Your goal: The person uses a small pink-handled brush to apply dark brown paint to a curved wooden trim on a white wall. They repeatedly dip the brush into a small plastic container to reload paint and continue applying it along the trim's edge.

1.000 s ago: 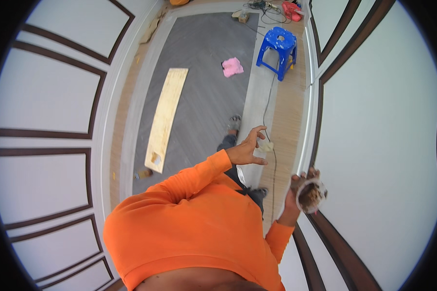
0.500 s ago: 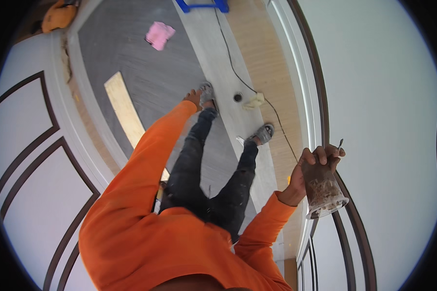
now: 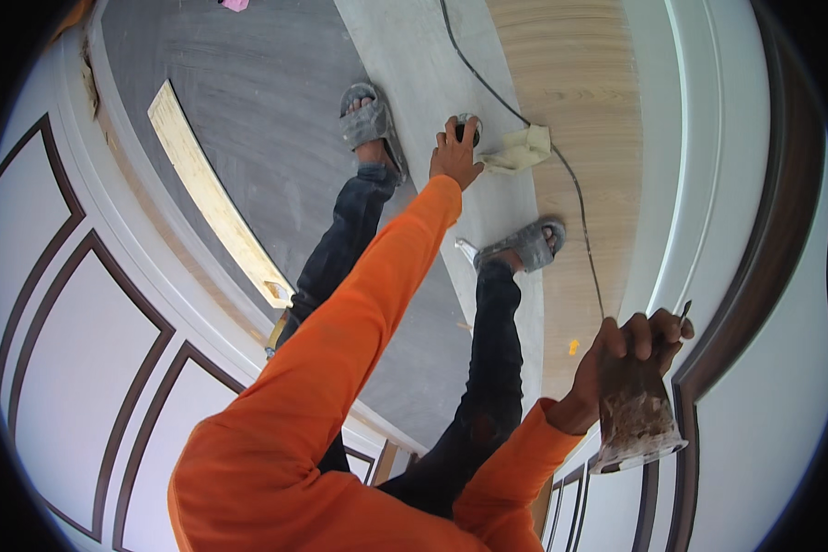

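My left hand [image 3: 454, 158] reaches down to the floor between my feet. Its fingers curl around a small round black object with a pale rim [image 3: 470, 132], partly covered by the hand. On the right, my right hand [image 3: 630, 354] grips a clear plastic cup [image 3: 642, 419] smeared with brown stuff inside, its wide rim toward the picture's lower edge. A thin dark-tipped stick [image 3: 685, 311] pokes out between that hand's fingers; the rest of it is hidden. Beside the black object lies a crumpled cream-coloured piece [image 3: 523, 150].
A dark cable [image 3: 488, 87] runs along the floor past my sandalled feet. A long pale wood board [image 3: 207, 175] lies at the left. White panelled walls with brown trim [image 3: 87, 235] stand on both sides. Part of a pink thing [image 3: 235, 4] shows at the far edge.
My left hand has moved from beside my left foot to the round black object and closed around it. I have bent lower, so the floor looks nearer. My right hand still holds the cup.
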Action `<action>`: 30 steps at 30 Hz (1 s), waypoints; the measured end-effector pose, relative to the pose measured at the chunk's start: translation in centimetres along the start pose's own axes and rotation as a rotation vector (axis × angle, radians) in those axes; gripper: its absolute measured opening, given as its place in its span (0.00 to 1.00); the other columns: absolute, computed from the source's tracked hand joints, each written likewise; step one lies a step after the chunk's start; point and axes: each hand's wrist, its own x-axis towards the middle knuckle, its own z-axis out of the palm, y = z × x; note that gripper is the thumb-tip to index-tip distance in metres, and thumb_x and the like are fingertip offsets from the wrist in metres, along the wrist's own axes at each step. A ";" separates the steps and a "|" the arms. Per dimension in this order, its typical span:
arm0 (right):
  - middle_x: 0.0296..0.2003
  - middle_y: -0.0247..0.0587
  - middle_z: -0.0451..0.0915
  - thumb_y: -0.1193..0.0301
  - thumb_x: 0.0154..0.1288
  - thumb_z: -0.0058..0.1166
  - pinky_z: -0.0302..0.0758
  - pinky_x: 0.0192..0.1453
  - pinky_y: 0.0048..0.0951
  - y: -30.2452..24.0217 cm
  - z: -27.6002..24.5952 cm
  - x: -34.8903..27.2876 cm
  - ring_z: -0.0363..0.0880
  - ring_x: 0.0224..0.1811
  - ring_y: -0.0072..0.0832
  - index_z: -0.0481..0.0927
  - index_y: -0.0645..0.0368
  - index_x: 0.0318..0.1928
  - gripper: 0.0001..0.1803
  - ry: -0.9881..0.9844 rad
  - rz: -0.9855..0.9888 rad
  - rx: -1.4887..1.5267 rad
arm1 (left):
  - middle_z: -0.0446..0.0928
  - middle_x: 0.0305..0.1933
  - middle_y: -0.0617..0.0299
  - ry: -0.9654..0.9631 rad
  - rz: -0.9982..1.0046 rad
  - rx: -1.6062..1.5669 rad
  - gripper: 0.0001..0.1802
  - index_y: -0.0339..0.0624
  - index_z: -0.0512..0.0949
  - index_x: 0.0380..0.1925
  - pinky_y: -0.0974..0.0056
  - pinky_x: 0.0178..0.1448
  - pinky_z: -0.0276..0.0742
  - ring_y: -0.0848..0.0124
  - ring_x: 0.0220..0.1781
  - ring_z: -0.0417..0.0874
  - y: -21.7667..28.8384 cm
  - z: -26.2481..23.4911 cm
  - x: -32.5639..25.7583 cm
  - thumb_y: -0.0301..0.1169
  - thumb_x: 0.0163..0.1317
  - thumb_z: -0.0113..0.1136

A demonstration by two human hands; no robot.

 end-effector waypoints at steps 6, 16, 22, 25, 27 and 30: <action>0.50 0.39 0.75 0.65 0.71 0.48 0.75 0.41 0.39 0.7 -0.7 0.2 0.79 0.41 0.32 0.68 0.51 0.58 0.17 -0.024 0.039 -0.002 | 0.63 0.62 0.53 -0.003 0.008 -0.003 0.38 0.58 0.64 0.62 0.46 0.58 0.80 0.45 0.59 0.73 -1.2 -0.6 1.9 0.33 0.50 0.70; 0.50 0.37 0.73 0.65 0.73 0.52 0.74 0.40 0.38 -0.7 -1.5 -0.5 0.76 0.40 0.30 0.67 0.53 0.58 0.18 0.068 -0.027 0.046 | 0.69 0.58 0.54 0.200 0.373 0.289 0.37 0.59 0.67 0.61 0.48 0.53 0.82 0.50 0.57 0.77 9.0 -12.0 14.6 0.39 0.49 0.72; 0.50 0.38 0.72 0.63 0.77 0.45 0.73 0.42 0.39 -0.7 -3.6 0.0 0.76 0.41 0.33 0.67 0.53 0.58 0.15 0.085 -0.126 0.042 | 0.70 0.61 0.52 0.258 0.488 0.354 0.35 0.61 0.69 0.61 0.47 0.56 0.81 0.48 0.58 0.78 18.3 -14.7 25.0 0.42 0.52 0.71; 0.50 0.39 0.72 0.63 0.77 0.44 0.72 0.42 0.40 -0.3 -4.1 -0.1 0.76 0.42 0.34 0.66 0.53 0.59 0.15 0.123 -0.153 0.063 | 0.69 0.62 0.51 0.287 0.558 0.362 0.38 0.54 0.67 0.62 0.48 0.58 0.80 0.48 0.59 0.77 22.6 -14.1 27.7 0.44 0.51 0.72; 0.50 0.39 0.72 0.64 0.77 0.44 0.72 0.42 0.39 0.1 -4.2 -0.1 0.76 0.42 0.34 0.66 0.53 0.59 0.15 0.159 -0.191 0.079 | 0.73 0.57 0.50 0.314 0.595 0.359 0.38 0.46 0.65 0.60 0.50 0.52 0.82 0.50 0.54 0.80 24.9 -13.2 27.8 0.40 0.50 0.73; 0.49 0.39 0.72 0.65 0.78 0.42 0.72 0.41 0.39 0.6 -3.3 0.3 0.76 0.40 0.33 0.66 0.53 0.59 0.14 0.178 -0.191 0.106 | 0.70 0.61 0.48 0.253 0.569 0.292 0.41 0.41 0.63 0.62 0.50 0.58 0.79 0.47 0.58 0.77 25.1 -12.0 29.8 0.43 0.53 0.71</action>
